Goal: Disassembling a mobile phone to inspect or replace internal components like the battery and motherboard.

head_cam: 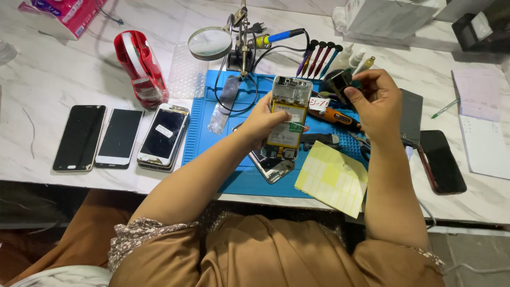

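My left hand (263, 121) holds an opened phone (287, 117) upright over the blue work mat (212, 138), its back off and the yellow-labelled battery showing. My right hand (374, 103) is raised to the right of it, fingers closed on a small dark roll of tape (337, 85). Under the held phone a second opened phone (272, 166) lies flat on the mat.
Three phones (119, 137) lie in a row on the left of the marble table. A red tape dispenser (141, 66), a magnifier stand (211, 43), a soldering iron (276, 38), screwdrivers (319, 56), a yellow sticker sheet (332, 178), a dark phone (442, 162) and a notebook (483, 122) surround the mat.
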